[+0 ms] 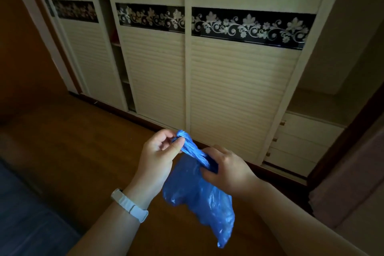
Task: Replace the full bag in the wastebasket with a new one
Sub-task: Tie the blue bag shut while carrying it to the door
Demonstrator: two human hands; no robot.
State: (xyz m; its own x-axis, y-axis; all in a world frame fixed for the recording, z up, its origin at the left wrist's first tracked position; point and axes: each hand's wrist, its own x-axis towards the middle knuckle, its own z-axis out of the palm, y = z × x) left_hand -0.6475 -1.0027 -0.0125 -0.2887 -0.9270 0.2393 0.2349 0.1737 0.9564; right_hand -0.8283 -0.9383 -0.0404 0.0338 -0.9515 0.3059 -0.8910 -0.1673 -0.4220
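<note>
Both hands hold a thin, crinkled blue plastic bag [199,197] in the air above the brown wooden floor [83,151], in front of a cream wardrobe with slatted sliding doors and a black floral band [239,81]. The left hand [160,151], which wears a pale wristband [129,204], has its fingers [176,145] pinched on the very end of the bag's twisted neck. The right hand [224,170] has its fingers curled and pressed around the same neck lower down, just where the twist opens into the hanging body of the bag. Between the two hands the plastic is drawn into a tight rope.

As for progress, the person seems to be either knotting the mouth of a bag or untwisting a fresh one; the view does not settle which. The bag hangs limp and shows only a slight bulge, so it looks nearly empty, and nothing inside it can be made out through the plastic. That suggests the new bag rather than the full one, though this is only a judgement.

No wastebasket is in view, so whether the full bag has been removed cannot be told. What appears left is to open the bag's mouth and fit it over the basket's rim, once the basket is reached.

The wardrobe stands partly open, showing bare-looking shelves [115,43] in the gap between its doors, and closed drawers [301,139] at the right.
</note>
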